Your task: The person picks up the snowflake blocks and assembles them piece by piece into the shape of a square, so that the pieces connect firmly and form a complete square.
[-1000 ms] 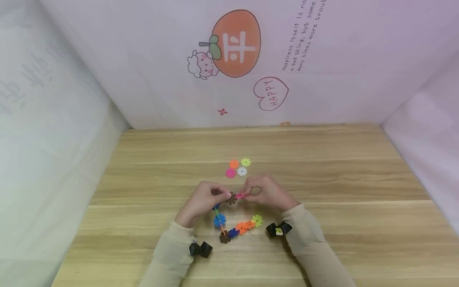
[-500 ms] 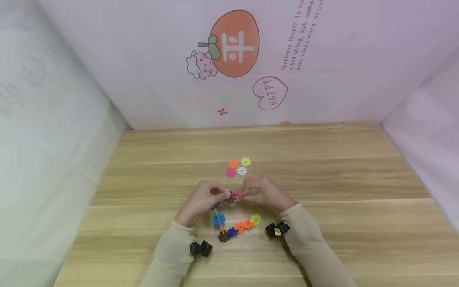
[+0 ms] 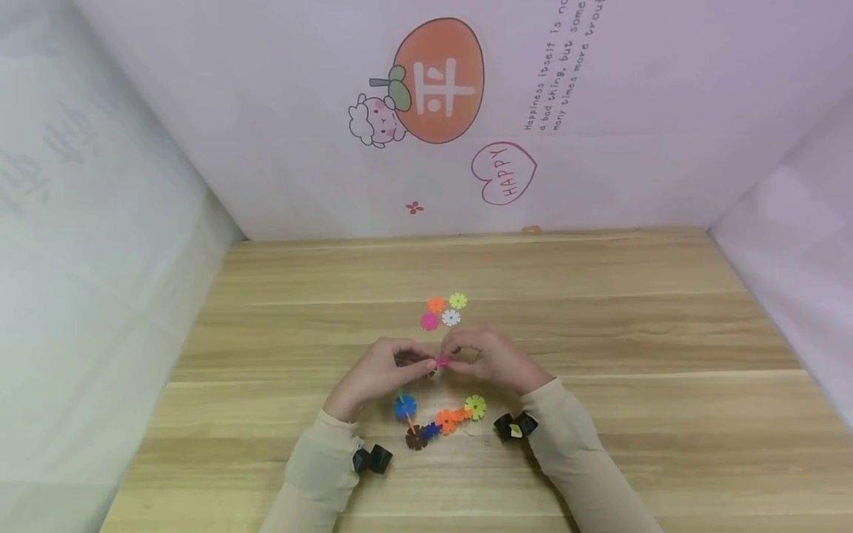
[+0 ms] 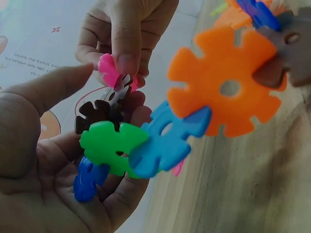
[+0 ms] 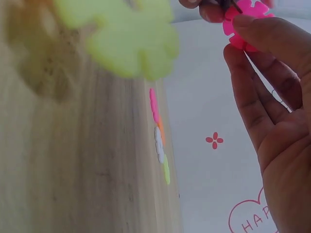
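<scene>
Over the table my left hand (image 3: 383,374) holds the brown end of a chain of notched plastic interlocking discs, its fingers curled beneath. In the left wrist view the brown disc (image 4: 99,116) leads to a green disc (image 4: 112,143), a light-blue disc (image 4: 170,141) and an orange disc (image 4: 226,80); a dark-blue disc (image 4: 90,179) hangs by the palm. My right hand (image 3: 493,359) pinches a pink disc (image 5: 243,26) between thumb and fingers, its edge meeting the brown disc. The left thumb tip is right beside the pink disc. The chain curves round to a yellow-green disc (image 3: 475,407).
Four-coloured loose discs lie flat beyond the hands: an orange one (image 3: 436,304), a yellow one (image 3: 457,300), a pink one (image 3: 429,321) and a white one (image 3: 451,317). A printed white cloth (image 3: 300,148) rises at the back edge of the wooden table (image 3: 600,311).
My right hand has brought the pink disc slightly left against the brown disc. The left thumb and fingers have shifted right, now covering most of the brown disc in the head view.
</scene>
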Demonstrator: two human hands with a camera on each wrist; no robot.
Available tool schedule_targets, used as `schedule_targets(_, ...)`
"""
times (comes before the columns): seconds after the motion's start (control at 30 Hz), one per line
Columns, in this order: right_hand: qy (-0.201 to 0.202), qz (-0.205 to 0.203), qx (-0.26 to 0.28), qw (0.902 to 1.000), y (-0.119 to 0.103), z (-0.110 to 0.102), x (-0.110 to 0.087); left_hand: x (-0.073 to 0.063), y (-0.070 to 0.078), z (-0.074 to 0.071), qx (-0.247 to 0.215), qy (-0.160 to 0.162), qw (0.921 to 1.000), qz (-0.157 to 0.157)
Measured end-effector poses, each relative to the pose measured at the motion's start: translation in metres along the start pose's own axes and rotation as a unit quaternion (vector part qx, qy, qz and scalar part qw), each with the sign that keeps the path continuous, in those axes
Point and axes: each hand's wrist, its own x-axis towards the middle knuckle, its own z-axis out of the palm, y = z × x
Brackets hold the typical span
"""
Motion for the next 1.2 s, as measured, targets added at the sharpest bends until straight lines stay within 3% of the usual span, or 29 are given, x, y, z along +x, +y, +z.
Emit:
schedule_targets(0.23,0.005,0.0,-0.005,1.0,-0.002,0.002,0.003,-0.001,0.001,0.0,0.02,-0.006,0.9995,0.024)
schedule_targets(0.57,-0.001,-0.02,-0.019,0.9996,-0.005,0.003,0.006,-0.003,0.003,-0.001,0.015,-0.009,0.9997,0.016)
schedule_targets(0.73,-0.017,0.047,-0.018,0.9986,-0.001,-0.002,0.004,-0.004,0.005,-0.003,0.022,-0.013,0.9996,0.014)
schedule_targets(0.93,-0.001,0.153,-0.053,0.9868,0.008,-0.009,0.001,-0.004,0.004,-0.006,0.032,-0.029,0.999,0.01)
schedule_targets(1.2,0.025,0.217,-0.081,0.9724,0.022,-0.011,0.005,-0.005,0.003,-0.007,0.058,-0.047,0.9968,0.031)
